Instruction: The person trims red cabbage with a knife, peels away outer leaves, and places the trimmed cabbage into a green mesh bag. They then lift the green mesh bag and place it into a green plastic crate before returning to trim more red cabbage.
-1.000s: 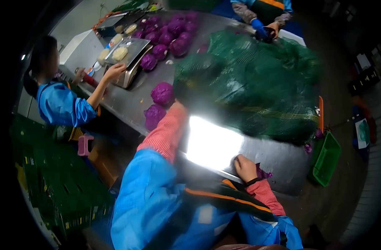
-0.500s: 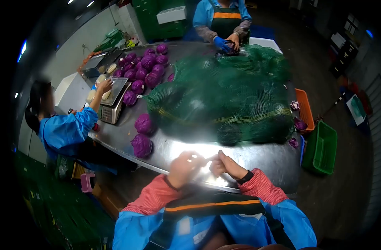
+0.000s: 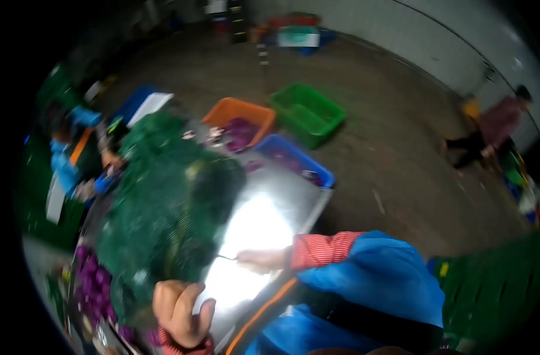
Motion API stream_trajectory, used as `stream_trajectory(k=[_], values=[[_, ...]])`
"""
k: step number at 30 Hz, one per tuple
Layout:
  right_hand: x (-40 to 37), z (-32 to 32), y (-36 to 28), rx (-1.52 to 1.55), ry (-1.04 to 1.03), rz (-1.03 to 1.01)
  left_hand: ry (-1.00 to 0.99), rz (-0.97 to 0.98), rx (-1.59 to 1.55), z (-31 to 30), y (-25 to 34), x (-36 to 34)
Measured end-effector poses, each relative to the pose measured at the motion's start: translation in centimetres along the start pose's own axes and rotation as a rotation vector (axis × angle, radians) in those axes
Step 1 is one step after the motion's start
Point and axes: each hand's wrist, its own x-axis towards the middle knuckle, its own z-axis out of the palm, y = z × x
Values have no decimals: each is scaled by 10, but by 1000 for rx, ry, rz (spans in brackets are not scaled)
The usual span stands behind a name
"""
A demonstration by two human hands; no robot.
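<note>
While the left hand (image 3: 184, 312) is loosely curled with its thumb out, right by the near end of the green net sack (image 3: 169, 213), the right hand (image 3: 263, 259) is pinching some thin dark thing (image 3: 225, 257), too blurry to name, over the shiny table (image 3: 261, 216). The sack's lying on the table's left side, purple cabbages (image 3: 94, 284) left of it. Farther off are blue (image 3: 299, 158), orange (image 3: 237, 109) and green (image 3: 308, 115) bins, plus a co-worker (image 3: 83, 151) at left.

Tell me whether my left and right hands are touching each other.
Apart. The head view shows bright metal tabletop between the left hand and the right hand.
</note>
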Motion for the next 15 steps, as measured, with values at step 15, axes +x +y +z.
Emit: stream_trajectory(k=[15], values=[[-112,33,-25,125,394,14,-454,857,338,-50,121,130]])
